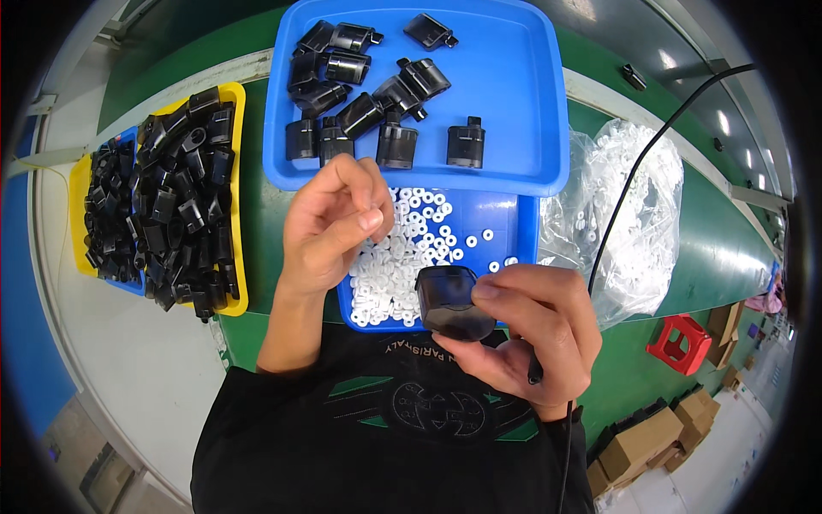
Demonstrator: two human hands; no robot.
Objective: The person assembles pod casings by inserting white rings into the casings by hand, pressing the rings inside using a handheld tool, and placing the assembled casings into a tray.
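My right hand [548, 334] grips a dark translucent plastic pod [449, 295] between thumb and fingers, in front of my chest. The pod is tilted, with one broad end turned up toward me. To its left and a bit farther off, my left hand [334, 231] is raised with thumb and forefinger pinched. Whatever is in that pinch, if anything, is too small to make out. Beneath both hands lies a blue tray [522, 227] with a heap of small white ring washers [385, 283], thickest on its left side.
Behind, a larger blue tray [505, 77] carries several similar black pods [394, 141]. Yellow bins [235, 283] full of black parts stand left. A clear bag of white washers [638, 214] lies right. A black cable [612, 206] hangs past my right hand. A red stool [678, 344] stands beyond.
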